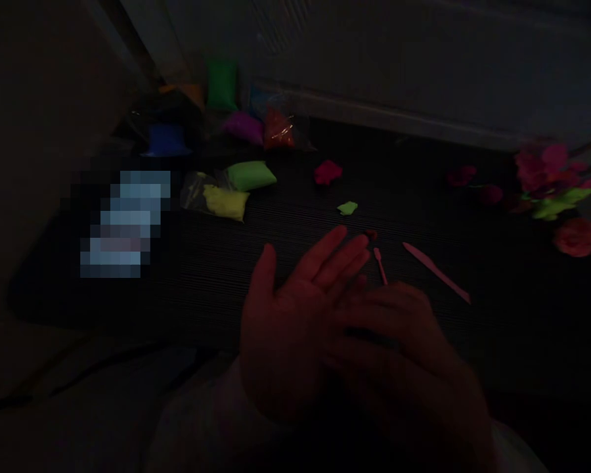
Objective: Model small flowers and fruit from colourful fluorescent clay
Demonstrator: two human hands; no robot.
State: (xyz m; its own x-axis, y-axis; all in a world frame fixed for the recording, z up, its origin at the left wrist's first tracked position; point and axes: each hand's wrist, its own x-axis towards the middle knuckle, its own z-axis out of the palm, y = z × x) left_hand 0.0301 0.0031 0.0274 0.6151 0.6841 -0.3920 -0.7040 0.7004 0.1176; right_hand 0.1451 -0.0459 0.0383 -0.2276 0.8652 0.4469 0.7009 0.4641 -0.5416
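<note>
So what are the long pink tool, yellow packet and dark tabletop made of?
Long pink tool: probably matte plastic; its colour looks even throughout.
Yellow packet: clear plastic film, likely around soft clay or dough; a lump shows through it.
Dark tabletop: perhaps dull-finished wood or laminate, given its fine grain-like lines; the dimness leaves it open.

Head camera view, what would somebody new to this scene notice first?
Probably the bright, pale-blue pixelated patch at the left of the dark table, the lightest thing in this dim picture. Next come the hands at lower centre: the left hand palm up with fingers spread, the blurred right hand beside it. At the far right, a pink, red and yellow-green flower cluster stands out.
</note>
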